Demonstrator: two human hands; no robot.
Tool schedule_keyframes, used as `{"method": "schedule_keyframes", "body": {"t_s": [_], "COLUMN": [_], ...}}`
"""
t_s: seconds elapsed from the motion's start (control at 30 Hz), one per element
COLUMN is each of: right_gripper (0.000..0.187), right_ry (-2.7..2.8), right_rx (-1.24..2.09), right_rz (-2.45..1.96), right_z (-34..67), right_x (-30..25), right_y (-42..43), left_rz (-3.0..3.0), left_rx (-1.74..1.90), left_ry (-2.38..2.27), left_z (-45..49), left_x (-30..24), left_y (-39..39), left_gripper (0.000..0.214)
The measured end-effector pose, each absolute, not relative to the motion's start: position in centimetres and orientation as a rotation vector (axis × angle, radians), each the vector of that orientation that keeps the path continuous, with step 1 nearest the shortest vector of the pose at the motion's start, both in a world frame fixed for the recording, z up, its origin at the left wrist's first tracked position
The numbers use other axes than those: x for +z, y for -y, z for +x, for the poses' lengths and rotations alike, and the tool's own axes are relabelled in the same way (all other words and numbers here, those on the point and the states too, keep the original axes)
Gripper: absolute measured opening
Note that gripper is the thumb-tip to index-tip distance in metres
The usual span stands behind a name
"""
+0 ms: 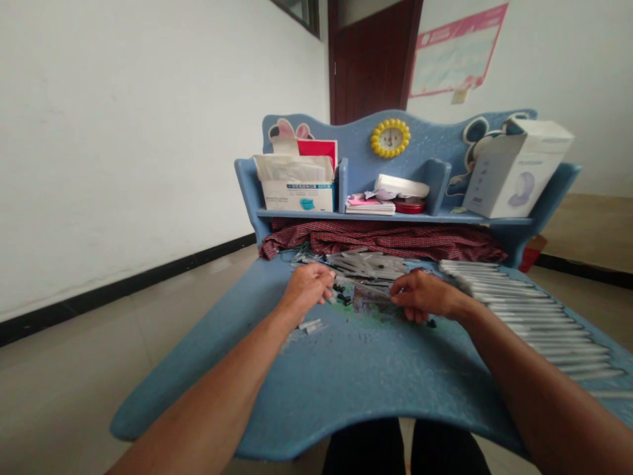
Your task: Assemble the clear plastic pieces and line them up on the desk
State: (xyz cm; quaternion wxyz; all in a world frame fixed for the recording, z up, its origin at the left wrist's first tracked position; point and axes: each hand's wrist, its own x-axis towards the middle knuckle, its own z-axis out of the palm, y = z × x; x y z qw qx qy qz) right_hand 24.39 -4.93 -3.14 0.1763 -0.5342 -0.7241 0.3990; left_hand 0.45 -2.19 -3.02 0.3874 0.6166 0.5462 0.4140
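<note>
My left hand (307,288) rests on the blue desk (346,376), fingers curled and pinched at the edge of a heap of thin grey strips (368,265). My right hand (420,295) is curled too, its fingers pressed together on something small and clear that I cannot make out. Small black pieces (342,295) lie between the two hands. A few loose clear pieces (310,325) lie beside my left wrist.
A long row of stacked grey strips (524,310) runs along the desk's right side. A red checked cloth (386,239) lies under the shelf. The shelf holds a mask box (297,185), papers (370,203), a white carton (514,171) and a yellow clock (390,137).
</note>
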Motion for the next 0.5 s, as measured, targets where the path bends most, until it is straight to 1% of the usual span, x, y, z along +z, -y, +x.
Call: {"method": "schedule_keyframes", "body": {"t_s": [0.1, 0.2, 0.33, 0.5], "right_gripper": [0.018, 0.018, 0.018, 0.023], "right_ry": [2.028, 2.041, 2.003, 1.884], "right_rx": [1.195, 1.232, 1.222, 1.168], "right_rz": [-1.419, -1.368, -1.323, -1.267], "right_z": [24.2, 23.8, 23.0, 21.6], "right_x": [-3.1, -3.1, -2.9, -3.0], "right_y": [5.1, 5.3, 5.5, 6.0], "left_rz": [1.426, 1.308, 1.221, 1.135], "left_rx": [0.925, 0.834, 0.855, 0.914], "left_ry": [-1.316, -1.186, -1.039, -1.020], "left_z": [0.2, -0.1, -0.7, -1.1], "left_x": [-2.7, -2.5, -2.2, -2.0], "left_y": [2.3, 2.4, 2.1, 1.8], "left_gripper": [0.020, 0.020, 0.015, 0.012]}}
